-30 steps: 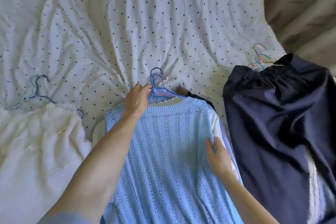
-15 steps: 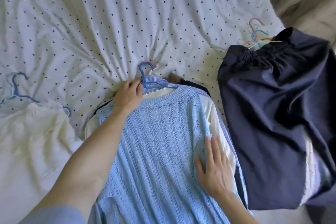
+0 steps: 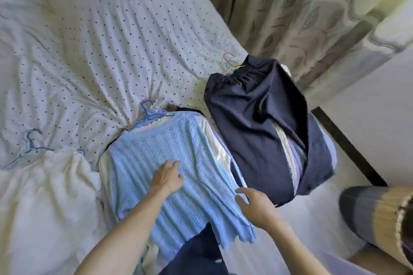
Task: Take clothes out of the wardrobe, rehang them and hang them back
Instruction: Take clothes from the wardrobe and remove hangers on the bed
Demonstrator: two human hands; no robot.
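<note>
Bed [image 3: 111,40] under a dotted sheet, clothes laid across it. Nearest, right hand [image 3: 254,205] at the blue knit sweater's [image 3: 138,163] right edge, fingers [image 3: 241,191] curled there; pinching or only touching, cannot tell. Left hand [image 3: 166,177] flat on the sweater's middle, fingers straight, holding nothing. Sweater looks light and soft, its open knit likely to snag or stretch. Best lifted by the blue hanger [image 3: 147,114] at the sweater's far collar.

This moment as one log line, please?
left hand: on blue sweater | right hand: at its edge | sweater: atop pile on bed
</note>
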